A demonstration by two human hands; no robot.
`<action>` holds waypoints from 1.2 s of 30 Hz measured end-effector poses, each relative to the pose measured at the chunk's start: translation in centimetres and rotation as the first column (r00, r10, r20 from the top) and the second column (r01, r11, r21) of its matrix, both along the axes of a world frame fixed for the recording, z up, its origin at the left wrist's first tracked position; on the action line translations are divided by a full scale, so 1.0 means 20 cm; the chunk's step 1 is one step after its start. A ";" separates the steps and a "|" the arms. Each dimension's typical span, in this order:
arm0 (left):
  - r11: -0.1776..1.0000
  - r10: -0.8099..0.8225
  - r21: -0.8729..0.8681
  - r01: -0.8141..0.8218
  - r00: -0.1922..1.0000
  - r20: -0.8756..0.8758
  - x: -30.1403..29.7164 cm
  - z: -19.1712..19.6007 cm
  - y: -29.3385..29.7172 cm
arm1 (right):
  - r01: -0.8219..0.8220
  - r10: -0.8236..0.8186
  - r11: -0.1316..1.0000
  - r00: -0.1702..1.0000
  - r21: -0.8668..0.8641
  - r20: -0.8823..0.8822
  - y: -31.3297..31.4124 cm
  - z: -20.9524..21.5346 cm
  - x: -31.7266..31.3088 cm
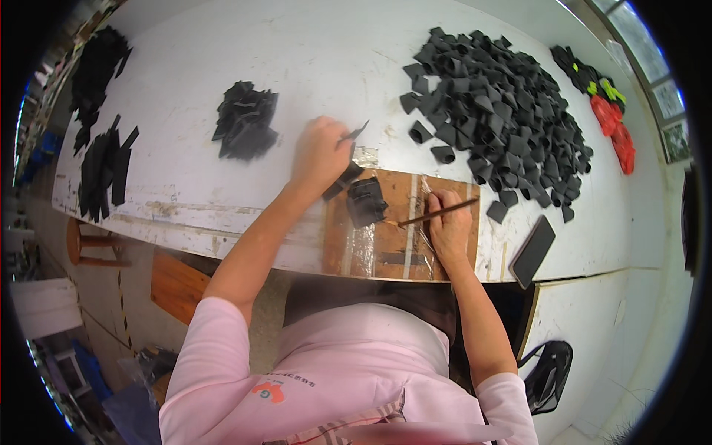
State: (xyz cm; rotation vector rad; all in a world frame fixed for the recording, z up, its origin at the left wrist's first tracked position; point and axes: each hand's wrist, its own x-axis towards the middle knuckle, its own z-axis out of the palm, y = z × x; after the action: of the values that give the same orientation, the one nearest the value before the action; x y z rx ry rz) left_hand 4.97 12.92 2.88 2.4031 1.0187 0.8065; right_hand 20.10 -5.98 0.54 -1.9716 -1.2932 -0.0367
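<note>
Left hand point(319, 154) grasps black strip point(354, 134) | right hand point(448, 226) grasps brush point(437, 212) | small stack point(247, 122) done, big pile point(500, 111) seemingly left

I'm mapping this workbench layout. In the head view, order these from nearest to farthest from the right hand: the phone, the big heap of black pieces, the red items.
From the right hand:
1. Phone, just to its right at the table edge.
2. Big heap of black pieces, up and right.
3. Red items, far right corner.

Brush point(437, 212) tip behind black pieces point(366, 200)
</note>
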 end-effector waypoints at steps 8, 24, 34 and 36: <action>0.760 0.318 -0.598 0.255 0.656 0.684 -0.08 0.18 -0.32 | -0.017 0.018 1.000 0.999 0.019 -0.026 0.00 -0.02 0.03; 0.571 0.478 -0.745 0.345 0.598 0.644 -0.18 0.17 -0.39 | -0.060 0.068 0.982 0.997 0.181 -0.036 -0.14 0.11 -0.08; 0.270 -0.150 -0.828 0.491 0.871 0.468 -0.11 0.39 -0.64 | -0.351 0.256 0.908 0.028 0.230 -0.966 -0.22 0.39 -0.20; 0.441 0.177 -0.715 0.542 0.729 0.662 -0.08 0.37 -0.71 | 0.000 0.368 0.923 -0.296 0.385 -0.882 -0.22 0.36 -0.21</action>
State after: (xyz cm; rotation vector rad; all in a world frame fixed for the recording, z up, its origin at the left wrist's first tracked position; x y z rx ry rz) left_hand 3.34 -1.35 10.31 1.0954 0.5630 0.6784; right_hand 15.95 -10.47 7.77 -0.7455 -0.2530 1.3355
